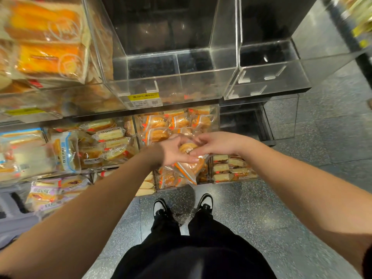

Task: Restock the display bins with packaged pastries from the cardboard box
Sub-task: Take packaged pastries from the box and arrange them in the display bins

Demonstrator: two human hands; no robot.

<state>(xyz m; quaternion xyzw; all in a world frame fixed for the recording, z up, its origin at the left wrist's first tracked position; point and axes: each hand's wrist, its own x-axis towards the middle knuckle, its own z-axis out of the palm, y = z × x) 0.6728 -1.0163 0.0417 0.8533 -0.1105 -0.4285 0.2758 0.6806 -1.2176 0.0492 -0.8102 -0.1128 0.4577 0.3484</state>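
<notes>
- My left hand (174,153) and right hand (217,143) meet at centre frame, fingers curled around the same packaged pastry (189,158), pinching it between them.
- The pack hangs tilted, its orange-striped wrapper trailing toward 6 o'clock.
- Just behind it, at 12 o'clock, I see a display bin (177,122) loaded with matching orange packs.
- Higher at 12, a clear acrylic bin (171,81) carries a yellow price tag (143,99).
- At 3 o'clock, sliced cake packs (231,168).
</notes>
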